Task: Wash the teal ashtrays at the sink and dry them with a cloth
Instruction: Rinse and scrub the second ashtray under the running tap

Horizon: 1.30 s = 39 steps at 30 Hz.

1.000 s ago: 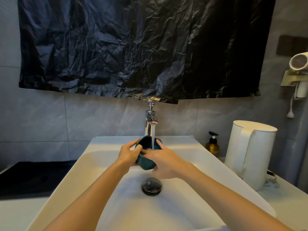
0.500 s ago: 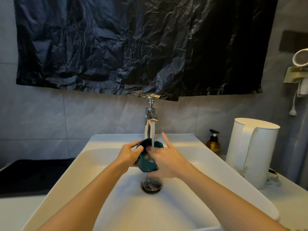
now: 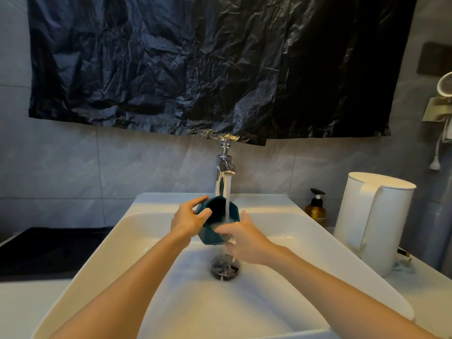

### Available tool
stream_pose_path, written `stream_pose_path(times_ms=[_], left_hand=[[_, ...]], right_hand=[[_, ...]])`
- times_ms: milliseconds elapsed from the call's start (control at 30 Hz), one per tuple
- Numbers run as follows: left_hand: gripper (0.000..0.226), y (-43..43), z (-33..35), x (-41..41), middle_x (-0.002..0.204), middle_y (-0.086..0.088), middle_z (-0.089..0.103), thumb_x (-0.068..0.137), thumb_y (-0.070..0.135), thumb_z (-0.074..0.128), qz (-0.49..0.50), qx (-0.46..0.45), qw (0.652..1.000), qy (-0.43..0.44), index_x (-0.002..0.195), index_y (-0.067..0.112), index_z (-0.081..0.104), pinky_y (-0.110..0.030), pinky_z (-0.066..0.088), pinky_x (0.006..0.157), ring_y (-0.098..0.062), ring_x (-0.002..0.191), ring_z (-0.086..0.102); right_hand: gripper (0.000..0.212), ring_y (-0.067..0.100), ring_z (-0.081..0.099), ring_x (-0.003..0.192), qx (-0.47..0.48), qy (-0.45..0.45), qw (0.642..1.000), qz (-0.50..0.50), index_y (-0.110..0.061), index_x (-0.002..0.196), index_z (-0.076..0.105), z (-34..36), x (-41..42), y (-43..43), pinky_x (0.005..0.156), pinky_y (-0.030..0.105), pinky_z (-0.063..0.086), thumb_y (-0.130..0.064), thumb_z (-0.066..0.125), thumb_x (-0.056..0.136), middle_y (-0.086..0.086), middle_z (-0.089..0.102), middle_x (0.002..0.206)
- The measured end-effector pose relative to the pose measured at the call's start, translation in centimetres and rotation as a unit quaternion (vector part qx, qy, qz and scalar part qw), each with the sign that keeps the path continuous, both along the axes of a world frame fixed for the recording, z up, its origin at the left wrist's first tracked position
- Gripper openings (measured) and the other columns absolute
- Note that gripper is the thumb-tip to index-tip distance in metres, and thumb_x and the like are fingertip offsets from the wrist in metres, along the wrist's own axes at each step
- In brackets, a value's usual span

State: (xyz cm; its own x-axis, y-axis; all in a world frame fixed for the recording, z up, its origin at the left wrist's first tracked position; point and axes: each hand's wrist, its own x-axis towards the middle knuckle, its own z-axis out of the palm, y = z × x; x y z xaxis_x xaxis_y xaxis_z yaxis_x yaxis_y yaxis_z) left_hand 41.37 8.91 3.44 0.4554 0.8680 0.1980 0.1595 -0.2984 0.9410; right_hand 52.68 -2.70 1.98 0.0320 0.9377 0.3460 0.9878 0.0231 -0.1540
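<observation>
- Two bare hands meet over the white sink [image 3: 146, 216]. The left hand [image 3: 189, 220] grips the teal ashtray [image 3: 216, 232] by its left rim, tilted with its opening toward the camera.
- The right hand [image 3: 248, 242] touches its lower edge, thumb raised (the fingers are blurred, so I cannot tell whether it grasps).
- Water [image 3: 228, 192] from the faucet [image 3: 223, 172] runs into the ashtray, above the drain [image 3: 225, 268].

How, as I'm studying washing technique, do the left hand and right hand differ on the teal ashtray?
The left hand pinches the upper left rim of the teal ashtray, thumb inside; the right hand meets its lower right edge, blurred, so its grip is unclear. The left hand sits beside the water stream; the right hand's fingers reach into it. Both touch the tilted ashtray over the sink.
</observation>
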Motion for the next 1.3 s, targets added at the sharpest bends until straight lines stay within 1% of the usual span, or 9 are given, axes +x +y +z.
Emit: stream_pose_path(times_ms=[67, 133, 267, 467, 667, 833, 1033, 1167, 1300], left_hand=[[0.037, 0.1, -0.1, 0.0, 0.123, -0.008, 0.059, 0.092, 0.023, 0.058, 0.0, 0.004, 1.0, 0.003, 0.129, 0.031, 0.055, -0.043, 0.055, 0.087, -0.028, 0.104, 0.054], [0.037, 0.1, 0.0, 0.2, 0.123, -0.008, 0.06, 0.092, 0.024, 0.058, 0.003, 0.006, 1.0, 0.001, 0.129, 0.031, 0.055, -0.043, 0.054, 0.087, -0.027, 0.104, 0.055], [0.038, 0.1, -0.1, 0.1, 0.122, -0.01, 0.061, 0.092, 0.022, 0.059, 0.005, 0.007, 1.0, -0.002, 0.128, 0.031, 0.056, -0.044, 0.055, 0.087, -0.029, 0.105, 0.056], [0.037, 0.0, 0.3, -0.1, 0.128, -0.008, 0.057, 0.093, 0.022, 0.057, -0.004, -0.007, 1.0, -0.01, 0.13, 0.03, 0.054, -0.044, 0.055, 0.086, -0.029, 0.109, 0.053], [0.035, -1.0, 0.5, 0.0, 0.128, -0.012, 0.057, 0.096, 0.015, 0.051, -0.052, -0.071, 0.996, -0.019, 0.13, 0.023, 0.056, -0.043, 0.054, 0.082, -0.032, 0.111, 0.055], [0.034, -1.3, 0.5, 0.0, 0.124, -0.012, 0.057, 0.099, 0.014, 0.045, -0.074, -0.109, 0.991, -0.023, 0.13, 0.021, 0.056, -0.047, 0.053, 0.083, -0.031, 0.104, 0.056], [0.035, -1.1, 0.3, -0.1, 0.122, -0.011, 0.058, 0.1, 0.015, 0.043, -0.097, -0.093, 0.991, 0.002, 0.132, 0.022, 0.055, -0.045, 0.054, 0.083, -0.029, 0.105, 0.057], [0.033, -1.3, 0.3, 0.1, 0.123, -0.012, 0.058, 0.098, 0.015, 0.047, -0.063, -0.104, 0.992, -0.021, 0.129, 0.022, 0.056, -0.039, 0.056, 0.071, -0.031, 0.106, 0.057], [0.035, -0.6, -0.2, 0.1, 0.129, -0.012, 0.055, 0.096, 0.013, 0.05, -0.04, -0.094, 0.994, -0.026, 0.13, 0.022, 0.057, -0.031, 0.054, 0.066, -0.03, 0.109, 0.053]], right_hand=[[0.027, 0.025, 0.056, 0.104, 0.0, -0.153, 0.988, -0.035, -0.022, 0.1, 0.065, 1.0, 0.4, -0.8, 0.118, 0.051, -0.008, -0.005, 0.049, 0.086, 0.0, 0.069, 0.096], [0.033, 0.028, 0.059, 0.103, 0.018, -0.229, 0.972, -0.045, -0.022, 0.11, 0.065, 1.2, -0.1, -0.7, 0.12, 0.048, 0.001, -0.005, 0.053, 0.085, 0.005, 0.07, 0.098], [0.039, 0.032, 0.048, 0.121, -0.025, 0.004, 1.0, -0.003, -0.016, 0.119, 0.06, 0.4, -1.7, 0.2, 0.111, 0.044, 0.035, 0.0, 0.057, 0.083, 0.008, 0.062, 0.123], [0.02, 0.021, 0.06, 0.101, 0.005, -0.352, 0.932, -0.087, -0.016, 0.098, 0.066, 1.4, -0.2, -0.3, 0.111, 0.043, -0.03, -0.012, 0.048, 0.089, 0.002, 0.067, 0.091], [0.079, 0.023, 0.039, 0.136, -0.035, -0.271, 0.959, -0.079, -0.014, 0.15, 0.02, 1.2, -1.1, 0.2, 0.111, 0.047, -0.024, -0.016, 0.062, 0.083, 0.008, 0.031, 0.155], [0.071, 0.021, 0.025, 0.145, -0.009, -0.183, 0.983, 0.024, -0.027, 0.143, 0.038, 1.2, -0.4, 0.0, 0.111, 0.048, -0.024, -0.018, 0.066, 0.079, -0.004, 0.046, 0.146], [0.066, 0.019, 0.039, 0.138, -0.004, -0.315, 0.949, -0.015, -0.026, 0.144, 0.037, 1.4, 0.7, -0.2, 0.11, 0.06, -0.021, -0.045, 0.06, 0.085, -0.003, 0.05, 0.142], [0.04, 0.024, 0.06, 0.109, -0.019, -0.352, 0.932, -0.088, -0.016, 0.119, 0.063, 1.3, -0.4, 0.1, 0.12, 0.049, 0.001, -0.041, 0.055, 0.089, 0.004, 0.07, 0.106], [0.016, 0.029, 0.055, 0.091, -0.058, -0.016, 0.998, -0.018, -0.016, 0.101, 0.067, 0.4, -1.3, 0.2, 0.086, 0.036, 0.047, -0.018, 0.06, 0.087, 0.008, 0.068, 0.097]])
